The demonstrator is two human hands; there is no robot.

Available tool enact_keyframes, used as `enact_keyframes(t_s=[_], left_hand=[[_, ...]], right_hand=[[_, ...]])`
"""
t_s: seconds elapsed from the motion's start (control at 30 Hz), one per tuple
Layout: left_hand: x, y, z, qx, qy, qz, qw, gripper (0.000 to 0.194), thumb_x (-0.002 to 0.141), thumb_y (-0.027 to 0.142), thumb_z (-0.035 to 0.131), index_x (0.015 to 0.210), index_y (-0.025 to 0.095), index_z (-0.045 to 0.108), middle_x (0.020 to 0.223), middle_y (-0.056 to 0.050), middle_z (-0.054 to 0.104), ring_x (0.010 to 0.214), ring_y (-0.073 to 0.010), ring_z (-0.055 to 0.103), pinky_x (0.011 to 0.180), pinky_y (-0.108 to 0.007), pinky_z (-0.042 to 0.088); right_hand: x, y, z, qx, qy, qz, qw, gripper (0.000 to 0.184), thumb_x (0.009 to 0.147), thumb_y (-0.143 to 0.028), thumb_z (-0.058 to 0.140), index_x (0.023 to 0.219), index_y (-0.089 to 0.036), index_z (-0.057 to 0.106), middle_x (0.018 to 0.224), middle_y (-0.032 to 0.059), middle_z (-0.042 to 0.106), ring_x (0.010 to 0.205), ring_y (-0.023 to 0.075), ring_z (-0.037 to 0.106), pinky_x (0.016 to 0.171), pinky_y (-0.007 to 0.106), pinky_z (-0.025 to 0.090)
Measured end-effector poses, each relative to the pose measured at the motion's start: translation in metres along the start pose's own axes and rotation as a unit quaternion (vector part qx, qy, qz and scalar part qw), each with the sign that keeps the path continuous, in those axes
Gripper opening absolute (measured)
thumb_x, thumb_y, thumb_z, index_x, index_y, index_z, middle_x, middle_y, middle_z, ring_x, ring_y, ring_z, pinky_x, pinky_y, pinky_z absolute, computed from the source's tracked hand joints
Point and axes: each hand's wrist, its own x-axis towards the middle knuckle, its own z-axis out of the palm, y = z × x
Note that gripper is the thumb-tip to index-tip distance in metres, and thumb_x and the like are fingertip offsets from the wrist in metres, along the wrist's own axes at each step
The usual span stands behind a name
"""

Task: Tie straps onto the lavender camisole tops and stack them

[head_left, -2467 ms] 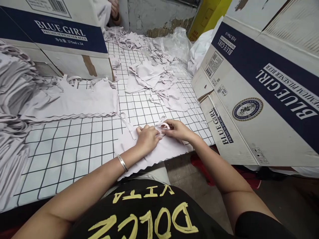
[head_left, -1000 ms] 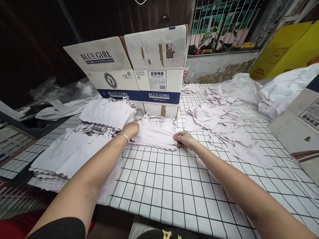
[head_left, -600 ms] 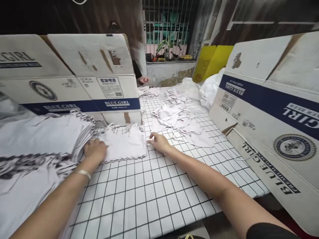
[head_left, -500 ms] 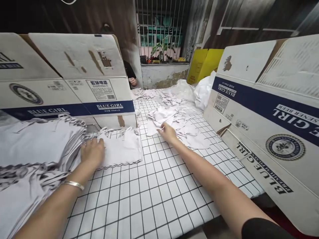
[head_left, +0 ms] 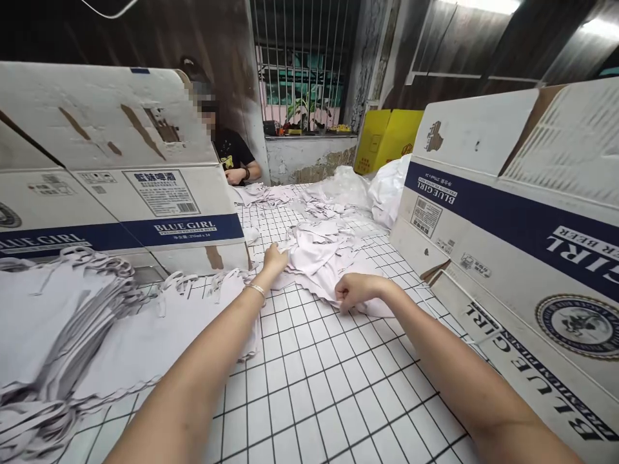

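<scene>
At the middle of the checked table lies a loose heap of pale pinkish-white garments (head_left: pixel 314 254). My left hand (head_left: pixel 275 261) is closed on the left edge of a garment there, its fingertips partly hidden. With fingers curled, my right hand (head_left: pixel 358 291) grips the near edge of the same garment. To the left, one pale garment with thin straps and a wavy hem (head_left: pixel 145 338) lies spread flat, partly behind my left forearm. Beside it rises a thick stack of similar garments (head_left: pixel 43 316).
Large white beer cartons stand at the left (head_left: pixel 111 193) and right (head_left: pixel 483 193) of the checked tablecloth (head_left: pixel 300 399). Farther back are white plastic bags (head_left: pixel 389 190), a yellow box (head_left: pixel 387 138) and more pale garments (head_left: pixel 265 193). A person (head_left: pixel 236 154) sits behind the left carton.
My left hand has left the flat garment and moved right to the heap. My right hand has come nearer, drawing a garment's edge along. The view has shifted right, showing more of the other person.
</scene>
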Motion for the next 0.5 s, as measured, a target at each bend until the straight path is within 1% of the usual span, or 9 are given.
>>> enact_keyframes(t_s=[0.03, 0.07, 0.13, 0.2, 0.23, 0.27, 0.37, 0.43, 0.5], left_hand=[[0.009, 0.003, 0.004, -0.006, 0.001, -0.012, 1.0, 0.065, 0.081, 0.033, 0.06, 0.138, 0.009, 0.042, 0.133, -0.023, 0.054, 0.111, -0.0265, 0.06, 0.083, -0.029, 0.048], [0.016, 0.006, 0.006, -0.011, -0.003, -0.022, 1.0, 0.066, 0.076, 0.032, 0.066, 0.134, 0.009, 0.046, 0.13, -0.024, 0.055, 0.108, -0.0283, 0.061, 0.08, -0.03, 0.048], [0.026, 0.011, 0.006, -0.017, -0.012, -0.033, 0.999, 0.05, 0.068, 0.027, 0.072, 0.113, 0.01, 0.061, 0.112, -0.021, 0.065, 0.096, -0.0289, 0.065, 0.073, -0.031, 0.048], [0.031, 0.019, -0.002, -0.028, -0.011, -0.026, 0.999, 0.025, 0.069, 0.026, 0.07, 0.089, 0.012, 0.065, 0.088, -0.014, 0.069, 0.083, -0.0256, 0.065, 0.067, -0.029, 0.046], [0.033, 0.026, -0.01, -0.036, -0.007, -0.014, 0.999, 0.018, 0.071, 0.028, 0.068, 0.082, 0.014, 0.063, 0.08, -0.011, 0.067, 0.078, -0.0231, 0.063, 0.064, -0.028, 0.045], [0.033, 0.035, -0.019, -0.046, 0.0, 0.003, 0.999, 0.018, 0.074, 0.031, 0.066, 0.078, 0.015, 0.061, 0.075, -0.007, 0.065, 0.074, -0.0206, 0.062, 0.062, -0.026, 0.044], [0.026, 0.075, -0.055, -0.095, -0.002, 0.083, 0.992, 0.027, 0.078, 0.043, 0.062, 0.074, 0.017, 0.054, 0.067, 0.0, 0.058, 0.063, -0.013, 0.055, 0.055, -0.021, 0.039], [0.011, 0.109, -0.081, -0.151, -0.026, 0.156, 0.976, 0.032, 0.073, 0.044, 0.067, 0.07, 0.017, 0.05, 0.063, 0.003, 0.053, 0.057, -0.0099, 0.049, 0.052, -0.019, 0.036], [-0.01, 0.141, -0.108, -0.182, -0.031, 0.222, 0.958, 0.034, 0.066, 0.038, 0.074, 0.068, 0.017, 0.047, 0.061, 0.004, 0.05, 0.056, -0.0087, 0.045, 0.051, -0.019, 0.033]], right_hand=[[-0.002, 0.003, -0.001, 0.01, -0.003, 0.001, 1.0, 0.019, 0.057, -0.03, 0.076, 0.062, -0.019, 0.061, 0.062, -0.0021, 0.06, 0.055, 0.0114, 0.049, 0.05, 0.023, 0.033], [-0.001, 0.006, -0.003, 0.028, 0.016, -0.002, 0.999, 0.021, 0.059, -0.032, 0.076, 0.065, -0.019, 0.061, 0.064, -0.002, 0.061, 0.056, 0.0114, 0.05, 0.051, 0.023, 0.034], [0.008, 0.009, -0.006, 0.066, 0.112, -0.009, 0.991, 0.023, 0.065, -0.036, 0.073, 0.07, -0.02, 0.058, 0.067, -0.0023, 0.059, 0.059, 0.0114, 0.049, 0.053, 0.023, 0.035], [0.024, 0.007, -0.01, 0.09, 0.239, -0.009, 0.967, 0.024, 0.068, -0.038, 0.07, 0.072, -0.02, 0.055, 0.069, -0.0025, 0.056, 0.062, 0.0117, 0.048, 0.056, 0.023, 0.036], [0.032, 0.004, -0.014, 0.102, 0.296, -0.013, 0.95, 0.024, 0.069, -0.038, 0.07, 0.073, -0.02, 0.054, 0.07, -0.0023, 0.055, 0.064, 0.0121, 0.048, 0.058, 0.023, 0.036], [0.04, -0.001, -0.018, 0.118, 0.344, -0.027, 0.931, 0.026, 0.07, -0.04, 0.07, 0.075, -0.02, 0.054, 0.072, -0.0019, 0.055, 0.066, 0.0125, 0.048, 0.059, 0.024, 0.036], [0.052, -0.027, -0.037, 0.185, 0.453, -0.117, 0.864, 0.037, 0.069, -0.048, 0.07, 0.089, -0.02, 0.054, 0.089, 0.0008, 0.058, 0.074, 0.0136, 0.05, 0.065, 0.025, 0.04], [0.049, -0.051, -0.053, 0.201, 0.488, -0.173, 0.831, 0.045, 0.068, -0.05, 0.07, 0.097, -0.021, 0.052, 0.1, 0.0024, 0.059, 0.079, 0.0145, 0.051, 0.066, 0.025, 0.041], [0.036, -0.073, -0.067, 0.182, 0.504, -0.201, 0.82, 0.04, 0.071, -0.047, 0.068, 0.097, -0.022, 0.052, 0.097, 0.0012, 0.06, 0.077, 0.0145, 0.052, 0.066, 0.025, 0.04]])
